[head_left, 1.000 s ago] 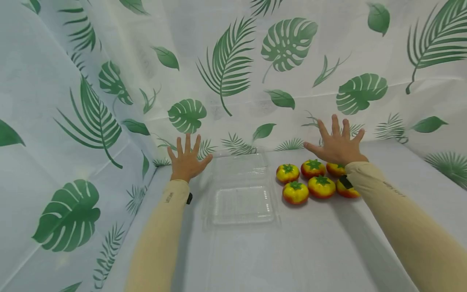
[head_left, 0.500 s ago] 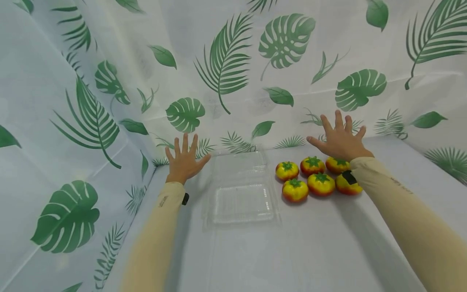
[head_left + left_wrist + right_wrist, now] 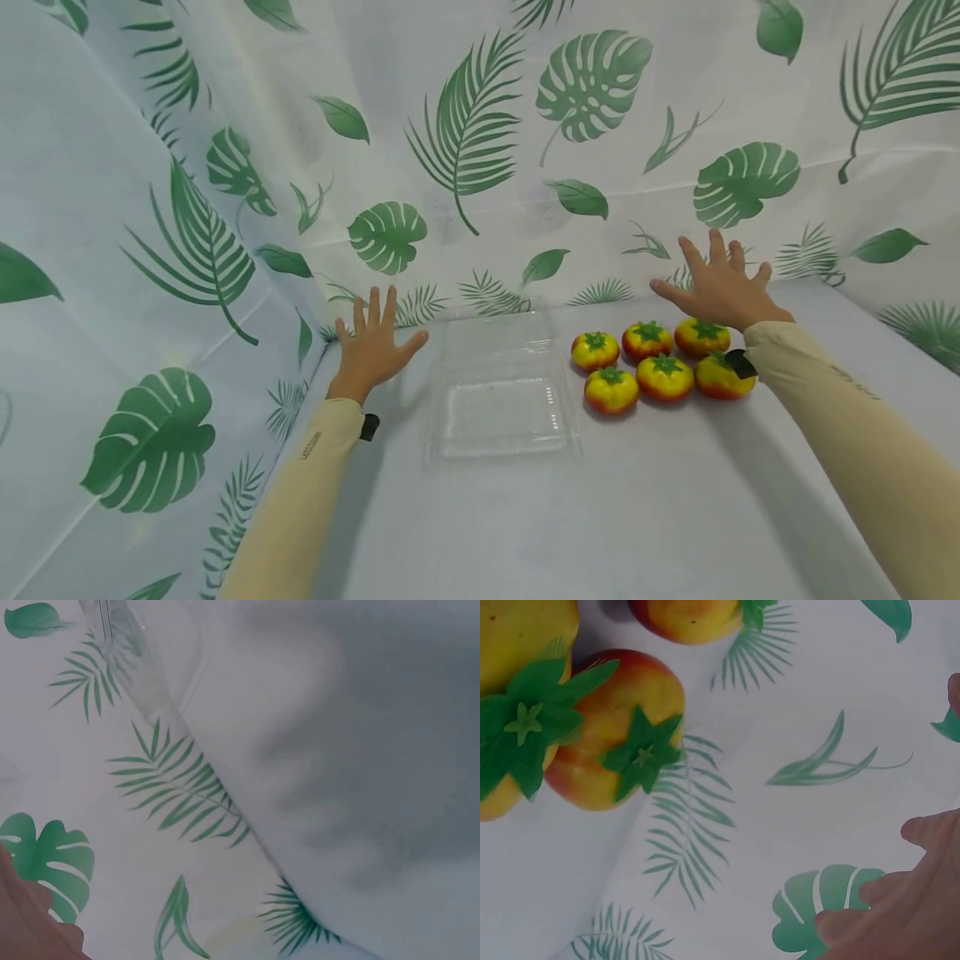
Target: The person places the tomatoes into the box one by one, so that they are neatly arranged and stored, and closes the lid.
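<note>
My left hand (image 3: pixel 370 350) is raised over the left side of the table with its fingers spread, holding nothing. To its right lies a clear plastic clamshell box (image 3: pixel 498 417), opened flat; its edge (image 3: pixel 139 667) shows at the top of the left wrist view. Spread fingers also mark my right hand (image 3: pixel 723 287), which hovers above and behind a group of yellow-and-red fruits with green leafy tops, holding nothing. They sit in two rows, with one fruit (image 3: pixel 611 392) at the front left. In the right wrist view a fruit (image 3: pixel 592 780) appears at the upper left, away from my fingertips (image 3: pixel 915 831).
A white table (image 3: pixel 502 525) carries the box and the fruits. Behind it rises a white sheet (image 3: pixel 487 250) printed with green leaves, and a similar sheet (image 3: pixel 67 350) stands along the left side.
My left hand has shifted left and slightly down, and my right hand has drifted right, so the rear right fruit shows more fully. The box and fruits stay in place.
</note>
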`<state>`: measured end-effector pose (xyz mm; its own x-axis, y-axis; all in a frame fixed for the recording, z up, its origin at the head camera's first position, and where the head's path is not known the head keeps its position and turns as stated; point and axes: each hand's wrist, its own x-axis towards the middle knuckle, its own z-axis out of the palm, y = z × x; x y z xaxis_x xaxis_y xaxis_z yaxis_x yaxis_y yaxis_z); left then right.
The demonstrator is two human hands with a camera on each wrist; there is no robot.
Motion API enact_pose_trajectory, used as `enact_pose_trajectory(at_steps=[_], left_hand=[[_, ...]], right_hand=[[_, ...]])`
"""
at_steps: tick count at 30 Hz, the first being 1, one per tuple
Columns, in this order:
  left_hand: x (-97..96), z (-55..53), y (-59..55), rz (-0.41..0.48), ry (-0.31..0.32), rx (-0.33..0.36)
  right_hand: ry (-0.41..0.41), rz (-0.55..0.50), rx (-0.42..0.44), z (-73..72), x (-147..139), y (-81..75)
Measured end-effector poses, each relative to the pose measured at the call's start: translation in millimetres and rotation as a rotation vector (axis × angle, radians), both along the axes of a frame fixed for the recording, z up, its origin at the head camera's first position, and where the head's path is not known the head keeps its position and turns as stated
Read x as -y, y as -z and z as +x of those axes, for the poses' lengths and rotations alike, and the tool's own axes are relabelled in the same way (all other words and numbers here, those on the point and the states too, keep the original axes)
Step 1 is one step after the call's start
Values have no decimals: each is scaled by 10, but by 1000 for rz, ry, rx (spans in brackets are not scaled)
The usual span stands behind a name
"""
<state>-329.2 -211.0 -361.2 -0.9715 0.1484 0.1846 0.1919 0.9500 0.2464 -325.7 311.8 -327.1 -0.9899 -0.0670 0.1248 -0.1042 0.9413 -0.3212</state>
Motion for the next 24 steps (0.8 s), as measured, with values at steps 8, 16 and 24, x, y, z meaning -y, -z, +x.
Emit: enact_pose_trajectory(at_steps=[8, 16, 24], left_hand=[[80, 180, 162, 37, 1, 23], [93, 413, 344, 181, 15, 25], [-7, 679, 512, 294, 50, 67]], right_hand=[[-23, -33, 44, 5, -87, 19], [-21, -50, 91, 19, -196, -9], [-52, -37, 153, -1, -301, 30]])
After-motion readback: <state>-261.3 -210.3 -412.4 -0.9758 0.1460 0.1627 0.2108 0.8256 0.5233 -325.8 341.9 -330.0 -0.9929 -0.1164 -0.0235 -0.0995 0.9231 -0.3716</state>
